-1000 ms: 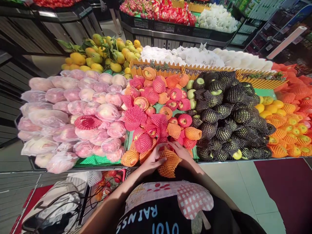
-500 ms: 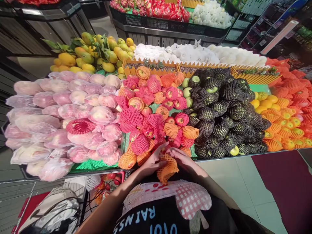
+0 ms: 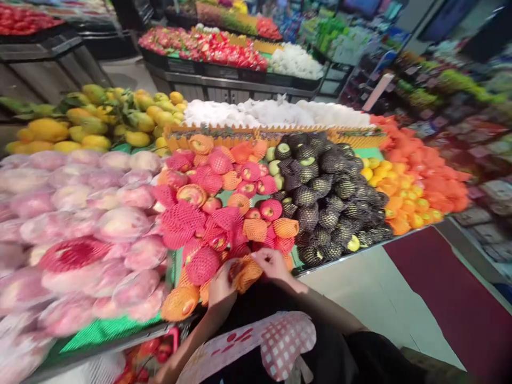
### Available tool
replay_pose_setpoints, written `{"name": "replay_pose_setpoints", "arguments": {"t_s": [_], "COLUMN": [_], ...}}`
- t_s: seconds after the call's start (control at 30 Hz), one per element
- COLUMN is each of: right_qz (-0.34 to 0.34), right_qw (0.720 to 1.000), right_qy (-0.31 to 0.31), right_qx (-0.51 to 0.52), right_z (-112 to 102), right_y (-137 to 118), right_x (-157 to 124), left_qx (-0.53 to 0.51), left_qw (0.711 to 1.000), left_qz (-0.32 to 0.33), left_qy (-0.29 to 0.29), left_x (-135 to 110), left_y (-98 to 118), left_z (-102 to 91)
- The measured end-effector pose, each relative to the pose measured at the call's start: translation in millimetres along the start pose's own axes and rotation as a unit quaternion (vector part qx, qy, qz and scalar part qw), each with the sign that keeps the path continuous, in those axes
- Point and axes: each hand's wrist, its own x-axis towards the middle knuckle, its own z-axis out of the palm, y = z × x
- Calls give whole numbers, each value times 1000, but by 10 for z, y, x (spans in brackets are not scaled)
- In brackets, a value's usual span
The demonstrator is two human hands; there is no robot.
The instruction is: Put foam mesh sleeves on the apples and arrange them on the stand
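Note:
An orange foam fruit net point(image 3: 246, 273) is between my hands at the front edge of the apple pile. My left hand point(image 3: 222, 288) curls round its left side. On the right, the fingertips of my right hand point(image 3: 273, 264) pinch the net's upper edge. Whether a fruit sits inside the net is hidden by the folds and my left fingers. Just beyond my hands lie apples in pink foam nets point(image 3: 203, 265), and some in orange ones point(image 3: 255, 229).
Pink fruit in thin clear bags point(image 3: 122, 224) fills the left side. To the right are green fruit in black nets point(image 3: 320, 186). Mangoes point(image 3: 48, 129) and white-wrapped fruit point(image 3: 256, 114) stand behind. A cart with red fruit point(image 3: 162, 352) is below left.
The view has swung to the right and blurred. My hands have moved apart, and the orange net has gone from hanging below my fingers to being held between both hands.

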Motion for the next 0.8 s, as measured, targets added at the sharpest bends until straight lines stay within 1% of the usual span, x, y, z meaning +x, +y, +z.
{"name": "replay_pose_setpoints", "arguments": {"t_s": [0.07,0.17,0.23,0.27,0.3,0.33,0.4,0.43,0.5,0.57,0.63,0.7,0.73,0.8], "right_qz": [-10,17,36,37,32,23,4,-4,-6,11,38,55,59,54], "right_qw": [992,965,953,955,963,976,996,999,994,983,976,978,981,986], "right_qy": [38,59,55,47,32,13,-20,-30,-44,-62,-66,-28,-4,42], "right_qx": [-117,-256,-294,-290,-264,-218,-88,-18,101,174,205,198,186,149], "right_z": [71,127,119,103,80,53,-3,-27,-58,-60,-34,5,25,57], "right_y": [6,-12,-27,-33,-37,-41,-50,-54,-56,-33,27,116,159,219], "right_x": [16,47,51,42,26,4,-51,-81,-136,-170,-174,-147,-126,-75], "left_qx": [72,154,189,196,199,199,199,202,207,190,154,140,150,205], "left_qw": [997,988,982,980,979,979,979,978,977,982,987,987,985,975], "left_qz": [0,15,24,26,28,31,46,52,43,8,-38,-71,-78,-77], "left_qy": [5,-3,-11,-14,-16,-18,-18,-17,-15,-18,-29,-39,-40,-37], "left_x": [-1,38,66,74,78,77,63,50,16,-20,-41,-39,-29,1], "left_y": [-34,-116,-160,-174,-183,-188,-183,-172,-129,-64,4,55,69,77], "left_z": [-24,-32,-21,-15,-11,-11,-22,-33,-57,-77,-84,-81,-78,-76]}}
